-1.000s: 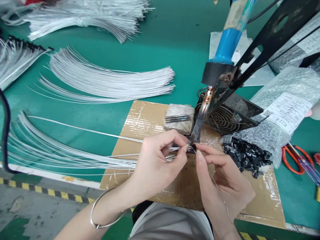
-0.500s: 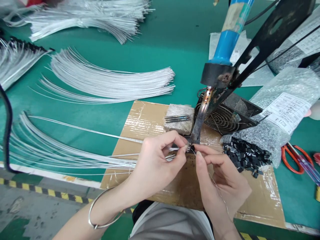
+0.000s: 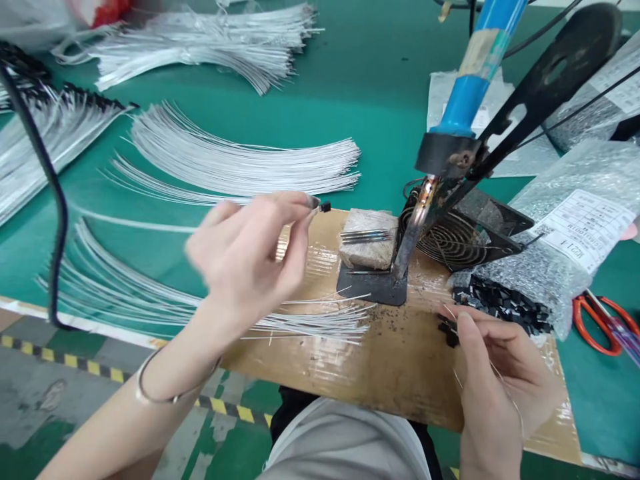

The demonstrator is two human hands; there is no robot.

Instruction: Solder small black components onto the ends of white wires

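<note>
My left hand (image 3: 250, 250) is raised over the cardboard, thumb and finger pinched on a thin white wire. A small black connector (image 3: 325, 207) sits at the wire's end, just beyond the fingertips. Lower right, my right hand (image 3: 505, 373) is closed on a thin strand of solder wire (image 3: 518, 410) that curves down across the palm. A few small black connectors (image 3: 449, 331) lie at its fingertips; I cannot tell whether they are touched. Between the hands, a clamped soldering iron (image 3: 456, 107) points its tip down at a dark plate (image 3: 373, 288).
Loose white wires (image 3: 320, 322) lie on the cardboard (image 3: 345, 380). A wire bundle (image 3: 240, 163) and a pale block (image 3: 370, 250) lie behind. A fan (image 3: 450, 233), a black connector pile (image 3: 500, 303), a bubble-wrap bag (image 3: 535, 260) and scissors (image 3: 595, 333) stand right.
My hands have parted from beneath the iron tip. The left hand has moved up and left with the wire and connector; the right has moved right toward the connector pile, still holding solder.
</note>
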